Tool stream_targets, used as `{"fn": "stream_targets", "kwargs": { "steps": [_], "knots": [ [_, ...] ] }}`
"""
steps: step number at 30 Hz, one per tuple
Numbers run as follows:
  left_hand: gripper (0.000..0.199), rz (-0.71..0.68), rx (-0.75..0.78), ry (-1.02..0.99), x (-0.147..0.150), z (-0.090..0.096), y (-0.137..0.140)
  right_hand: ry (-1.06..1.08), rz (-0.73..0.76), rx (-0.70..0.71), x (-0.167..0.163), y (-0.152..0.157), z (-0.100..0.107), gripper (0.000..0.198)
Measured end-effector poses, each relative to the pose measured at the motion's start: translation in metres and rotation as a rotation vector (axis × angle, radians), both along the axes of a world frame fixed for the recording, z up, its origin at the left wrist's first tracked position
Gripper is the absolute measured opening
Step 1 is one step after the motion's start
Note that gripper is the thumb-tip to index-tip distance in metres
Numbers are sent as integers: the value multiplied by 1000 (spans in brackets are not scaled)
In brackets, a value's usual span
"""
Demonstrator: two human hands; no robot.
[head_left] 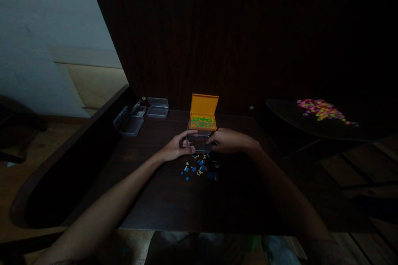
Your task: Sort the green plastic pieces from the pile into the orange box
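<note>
From here I see left hand [178, 147] gripping clear box [201, 145]; right hand [229, 140] at its right side, can't tell if holding. Blue-and-yellow pieces [194, 169] near, orange box [204, 104] far.

This looks like a dim room in a home: a dark brown wooden desk [168, 209] at six o'clock, a tall dark wood-grained panel [199, 29] at twelve, a pale blue-grey wall [46, 16] at ten, and a light-brown wooden floor [64, 145] toward nine suggest domestic furnishing.
</note>
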State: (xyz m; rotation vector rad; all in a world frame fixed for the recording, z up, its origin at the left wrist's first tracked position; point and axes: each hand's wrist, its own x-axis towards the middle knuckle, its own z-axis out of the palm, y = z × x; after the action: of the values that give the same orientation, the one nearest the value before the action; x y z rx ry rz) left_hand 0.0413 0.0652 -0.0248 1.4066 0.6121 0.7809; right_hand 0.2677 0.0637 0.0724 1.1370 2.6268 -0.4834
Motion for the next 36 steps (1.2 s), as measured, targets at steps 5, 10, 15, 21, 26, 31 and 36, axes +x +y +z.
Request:
{"fn": "stream_targets", "kwargs": {
  "steps": [5, 10, 15, 21, 26, 31, 36],
  "knots": [
    [70, 13, -13, -3, 0, -1, 0, 26, -16, 54, 5, 1, 6, 31],
    [71, 0, -9, 2, -1, -1, 0, 16, -48, 34, 7, 0, 8, 35],
    [71, 3, -22, -13, -1, -2, 1, 53, -28, 7, 3, 1, 0, 36],
    [71, 22, 7, 7, -1, -3, 2, 16, -56, -4, -2, 0, -4, 40],
    [69, 9, 3, 11, -1, -1, 1, -10, -43, 0, -6, -3, 0, 42],
    [70, 20, -14, 15, -1, 0, 0, -16, -28, -34, -7, -6, 7, 41],
    [72, 17, -41, -7, 0, 1, 0, 17, -4, -66, -3, -6, 7, 38]
  ]
}}
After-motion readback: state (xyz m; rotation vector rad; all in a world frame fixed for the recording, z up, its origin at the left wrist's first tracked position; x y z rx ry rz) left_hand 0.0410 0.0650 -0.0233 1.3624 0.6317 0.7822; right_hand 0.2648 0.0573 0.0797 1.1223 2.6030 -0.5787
